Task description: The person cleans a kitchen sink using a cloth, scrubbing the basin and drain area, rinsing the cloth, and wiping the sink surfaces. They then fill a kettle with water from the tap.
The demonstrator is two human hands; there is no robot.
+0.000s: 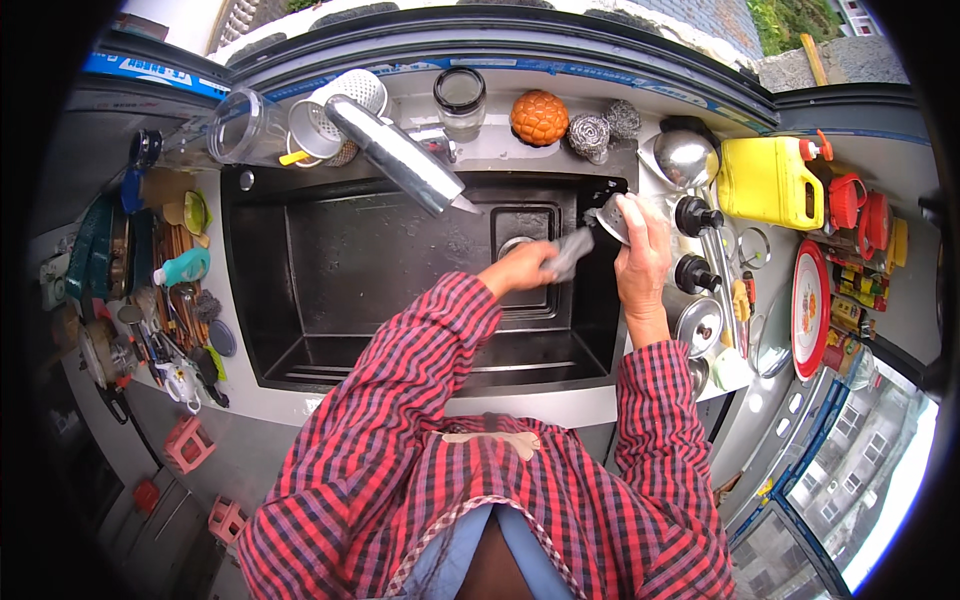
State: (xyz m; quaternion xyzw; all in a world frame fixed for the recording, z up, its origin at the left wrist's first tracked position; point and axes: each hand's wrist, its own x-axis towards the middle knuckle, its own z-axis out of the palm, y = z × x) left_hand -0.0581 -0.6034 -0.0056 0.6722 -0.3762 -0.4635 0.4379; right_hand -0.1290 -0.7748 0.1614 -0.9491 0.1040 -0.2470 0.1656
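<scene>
My left hand (pixel 523 265) is over the drain end of a black kitchen sink (pixel 375 255), gripping a grey cloth (pixel 573 253) that is blurred. Near the sink's right rim, my right hand (pixel 643 251) holds a small grey metal cup (pixel 613 219), tilted, which seems to have holes like a strainer. The cloth and the cup are close but appear apart. Below the left hand lies the recessed square drain area (pixel 525 300), partly hidden by that hand. A shiny cylindrical faucet (pixel 397 157) slants over the basin from behind.
Behind the sink stand a glass jar (pixel 459 101), an orange ball-like object (pixel 539 118) and steel wool scourers (pixel 589 135). On the right are a ladle (pixel 684 159), black pump tops (pixel 697 216), a pot lid (pixel 699 327) and a yellow jug (pixel 769 182). Utensils and a turquoise bottle (pixel 182 266) crowd the left.
</scene>
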